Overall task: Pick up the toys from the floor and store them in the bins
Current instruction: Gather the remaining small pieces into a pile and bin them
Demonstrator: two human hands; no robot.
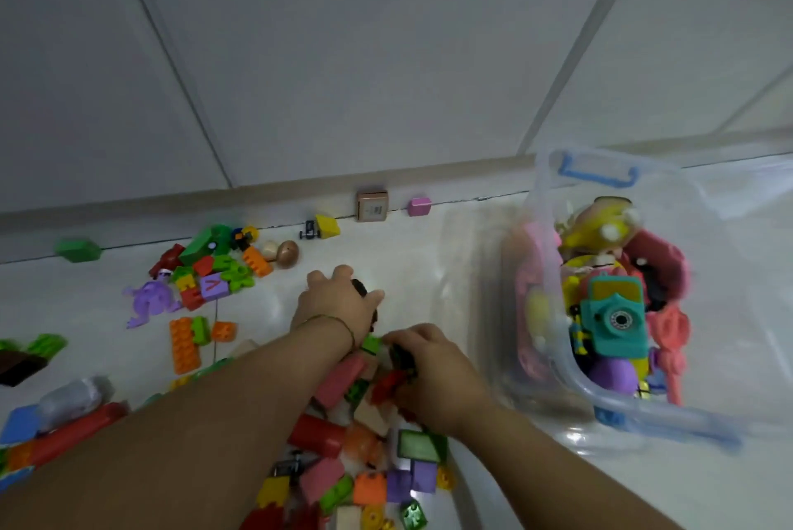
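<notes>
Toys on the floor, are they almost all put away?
Not yet. The clear bin already holds plenty, like the teal camera. Right now the left hand grips a dark toy and the right hand grips a black piece in the block pile. Still left: that pile, the blocks to the left, and the yellow wedge by the wall.
</notes>
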